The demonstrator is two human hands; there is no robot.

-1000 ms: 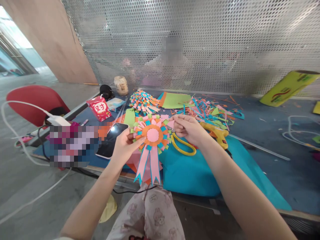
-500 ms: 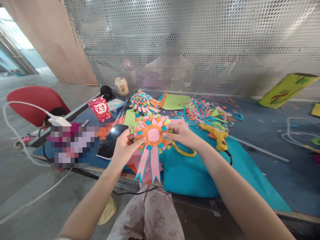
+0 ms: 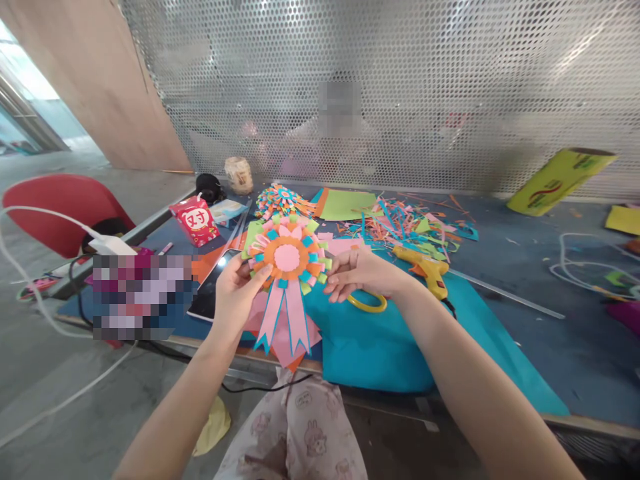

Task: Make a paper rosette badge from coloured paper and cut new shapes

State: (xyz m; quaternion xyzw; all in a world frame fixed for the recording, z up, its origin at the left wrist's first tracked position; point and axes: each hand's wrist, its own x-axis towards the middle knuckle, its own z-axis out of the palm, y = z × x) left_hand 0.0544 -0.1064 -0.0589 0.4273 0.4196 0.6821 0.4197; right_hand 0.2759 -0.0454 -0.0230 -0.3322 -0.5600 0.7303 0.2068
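Note:
My left hand grips the left edge of a paper rosette, its thumb on the front. The rosette has a pink scalloped centre, an orange ring, and layered pink, blue, orange and green loops. Two pink tails edged in blue hang below, their ends notched. Beside the rosette's right edge is my right hand, with fingers loosely bent and apart, holding nothing. A yellow looped handle lies under the right hand; the rest of that tool is hidden. Blue sheets and pink paper lie beneath.
A yellow glue gun lies right of my hands, near a clear stick. Behind are a second rosette, paper scraps and a green sheet. A phone, red packet and yellow roll also lie around.
My right hand has come off the rosette's right side, its fingers loosening. The rosette, in my left hand, has shifted slightly left and up. The whole view has shifted a little.

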